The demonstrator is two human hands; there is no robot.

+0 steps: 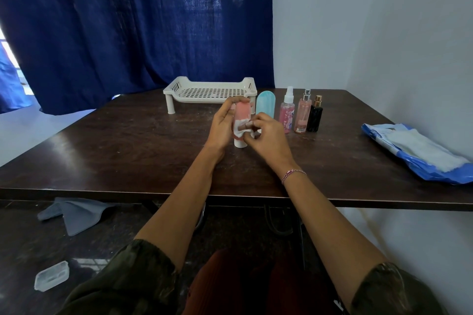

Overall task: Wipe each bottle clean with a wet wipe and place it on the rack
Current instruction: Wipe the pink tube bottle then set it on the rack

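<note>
Box: a clear lidded box (52,276) lies on the floor at my 8 o'clock.
Cloth: a grey cloth (74,213) lies on the floor at 10 o'clock, just under the near counter edge.
Counter: the dark counter (128,148) runs across my whole view, and everything below stands on it or is held over it.
Left grip: my left grip (221,125) is at 12 o'clock, fingers wrapped round the pink bottle from its left side.
Right grip: my right grip (268,135) is just right of the left one, fingertips pinching the wipe against the bottle's lower half. There is a bracelet (293,174) on that wrist.
Pink bottle: the pink bottle (242,112) is upright with its white cap down, over mid-counter between both grips. I cannot tell whether the cap touches the counter.
Wipe: the wipe (242,131) is white and crumpled, pressed on the bottle above the cap.
Row: at 1 o'clock, just behind my right grip, four bottles stand upright side by side. From the left they are the teal bottle (266,105), spray bottle (287,114), peach bottle (303,116) and black bottle (315,119).
Pack: a blue pack (419,158) lies open at 2 o'clock near the counter's right edge, white sheets showing.
Rack: the white perforated rack (210,92) stands on short legs at 12 o'clock, behind the pink bottle and just left of the teal one.
Curtain: a blue curtain (128,20) hangs behind the counter from 10 to 12 o'clock.
</note>
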